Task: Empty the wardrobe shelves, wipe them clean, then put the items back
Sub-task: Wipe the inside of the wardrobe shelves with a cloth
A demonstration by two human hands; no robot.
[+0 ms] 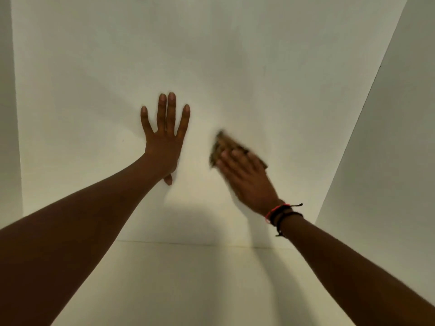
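Observation:
I look into a bare white wardrobe compartment. My left hand (164,137) lies flat on the back panel (211,67), fingers straight and spread. To its right, my right hand (244,177) presses a brownish cloth (226,142) against the same panel with flat fingers; hand and cloth are blurred by motion. The cloth shows above and left of the fingertips. Dark and pink bracelets circle my right wrist. Below both hands lies the white shelf board (188,290), with nothing on it in view.
A white side wall (388,137) slants up at the right, and another side wall (7,114) stands at the far left. The back panel meets the shelf along a seam near the lower middle.

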